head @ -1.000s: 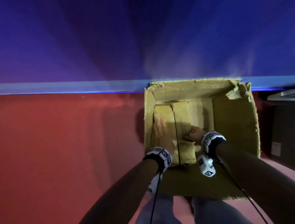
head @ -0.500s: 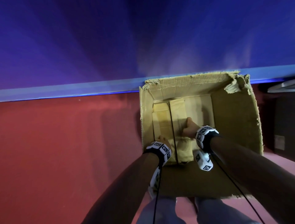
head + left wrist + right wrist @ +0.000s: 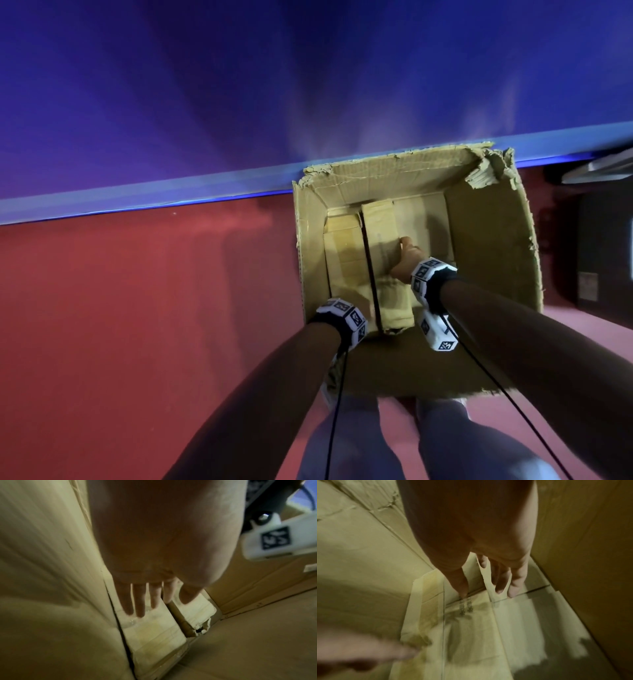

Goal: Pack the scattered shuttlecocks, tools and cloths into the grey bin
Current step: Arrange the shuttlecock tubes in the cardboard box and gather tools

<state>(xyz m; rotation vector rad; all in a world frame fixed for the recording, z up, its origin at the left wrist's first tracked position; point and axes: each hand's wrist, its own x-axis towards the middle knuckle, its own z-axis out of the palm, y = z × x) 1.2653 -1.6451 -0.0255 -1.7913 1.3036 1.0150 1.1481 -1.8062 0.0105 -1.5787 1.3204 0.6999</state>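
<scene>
1 open cardboard box [image 3: 493, 240] stands on the red floor [image 3: 137, 308] against the blue wall [image 3: 239, 85], its top edges torn at the far left and far right corners. No grey bin, shuttlecock, tool or cloth can be made out in any of the 3 views; only cardboard shows inside the box.

Both of the person's arms reach down into the box. The right hand [image 3: 407, 258] is inside, right of the dark gap [image 3: 371, 274] that runs near to far across the box floor. In the right wrist view its fingers [image 3: 516, 580] are nearly straight and point down at the taped bottom flaps [image 3: 471, 628], the tips at or just above the cardboard; nothing is held in them. Whether they truly touch the flap, I cannot tell.

The left hand [image 3: 154, 547] is hidden in the head view behind its wrist band [image 3: 342, 318], at the near left corner of the box. The left wrist view shows 4 fingers [image 3: 139, 599] stretched straight, close together, along the left wall of the box [image 3: 42, 561] and over a pale taped flap [image 3: 154, 635]. It holds nothing. The picture is blurred, so contact with the flap is unclear.

2 flaps lie on the box floor left of the right hand, 1 on each side of the gap. 2 black cables [image 3: 335, 411] hang from the wrists.
</scene>
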